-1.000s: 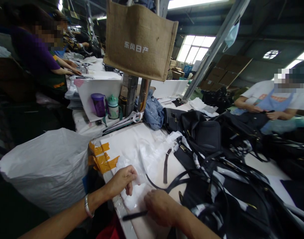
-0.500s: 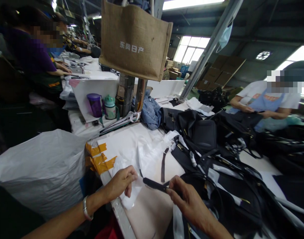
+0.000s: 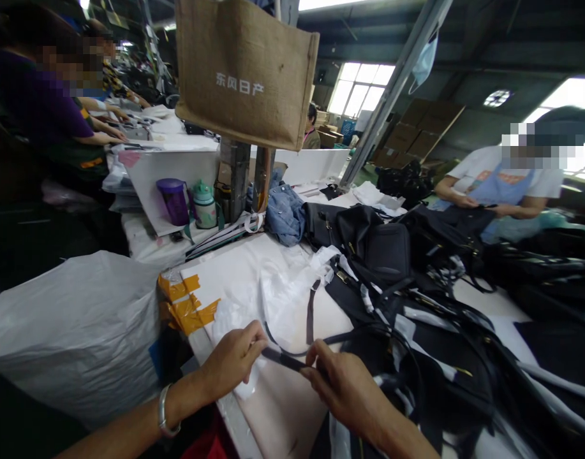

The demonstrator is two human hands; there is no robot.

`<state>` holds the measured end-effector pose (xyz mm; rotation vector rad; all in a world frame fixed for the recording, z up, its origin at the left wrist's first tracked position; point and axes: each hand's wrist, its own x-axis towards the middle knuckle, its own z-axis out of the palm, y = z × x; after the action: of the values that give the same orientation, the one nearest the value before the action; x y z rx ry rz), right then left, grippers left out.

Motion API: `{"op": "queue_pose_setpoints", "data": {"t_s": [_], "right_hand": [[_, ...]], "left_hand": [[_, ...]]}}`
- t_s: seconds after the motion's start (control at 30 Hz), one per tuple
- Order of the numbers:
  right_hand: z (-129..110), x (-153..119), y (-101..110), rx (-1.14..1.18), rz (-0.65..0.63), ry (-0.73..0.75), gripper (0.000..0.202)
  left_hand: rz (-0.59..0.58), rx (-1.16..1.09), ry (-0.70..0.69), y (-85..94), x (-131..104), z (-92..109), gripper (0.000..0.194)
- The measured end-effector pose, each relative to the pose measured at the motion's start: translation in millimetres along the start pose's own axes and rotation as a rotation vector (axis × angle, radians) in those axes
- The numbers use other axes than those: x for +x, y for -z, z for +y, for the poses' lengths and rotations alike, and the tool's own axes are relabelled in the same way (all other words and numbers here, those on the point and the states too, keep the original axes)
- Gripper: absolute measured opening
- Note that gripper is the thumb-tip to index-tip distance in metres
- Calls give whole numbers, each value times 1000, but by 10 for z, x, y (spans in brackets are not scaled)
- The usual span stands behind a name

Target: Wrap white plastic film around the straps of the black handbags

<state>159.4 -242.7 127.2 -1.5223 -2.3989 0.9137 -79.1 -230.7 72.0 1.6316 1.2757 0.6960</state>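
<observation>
A short dark strap [image 3: 286, 360] is stretched between my two hands above the pale table [image 3: 273, 408]. The fingers of my left hand [image 3: 237, 357] pinch its left end, and a silver bangle circles that wrist. My right hand [image 3: 342, 386] grips the other end between thumb and fingers. A thin black cord curves just behind the strap. Beyond it a narrow brown strip [image 3: 311, 315] lies on the table beside crumpled white film [image 3: 285, 299]. Black bags [image 3: 388, 248] with brass-coloured fittings are heaped to the right.
A large white sack [image 3: 81, 319] stands left of the taped table corner [image 3: 189, 306]. A burlap bag [image 3: 247, 70] hangs ahead, with a purple cup [image 3: 174, 201] and green bottle [image 3: 205, 205] below. Co-workers are at the left and right.
My left hand has closed on the left end of the strap, which was free before. The view has shifted slightly, and the black cord now arches behind the strap.
</observation>
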Motion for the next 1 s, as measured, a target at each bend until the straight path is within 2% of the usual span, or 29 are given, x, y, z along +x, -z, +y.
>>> {"op": "queue_pose_setpoints", "data": {"t_s": [0.1,0.27,0.4,0.47,0.57,0.67,0.83,0.9,1.0], "right_hand": [[-16,65,-93,46,-7,10,16],[-44,141,-254,58,-71,78,38],[-26,101,-226,59,-124,114,49],[50,68,-162,52,-127,100,52],[204,52,-96,-23,-113,25,34],[262,77,-135,-25,-116,-37,15],[201,79,-223,118,-160,38,25],[248,59,-202,32,-126,58,31],[350,42,-174,-85,-92,27,16]], "left_hand": [[-37,50,-41,-84,-17,88,18],[-135,70,-100,-234,-2,145,20],[-179,112,-125,-249,38,131,18],[-161,141,-110,-224,60,105,19],[-112,182,-106,-205,83,64,20],[-124,223,-131,-251,77,51,20],[-200,263,-186,-305,16,32,20],[-203,291,-182,-275,0,5,21],[-176,346,-202,-259,-4,-31,23]]}}
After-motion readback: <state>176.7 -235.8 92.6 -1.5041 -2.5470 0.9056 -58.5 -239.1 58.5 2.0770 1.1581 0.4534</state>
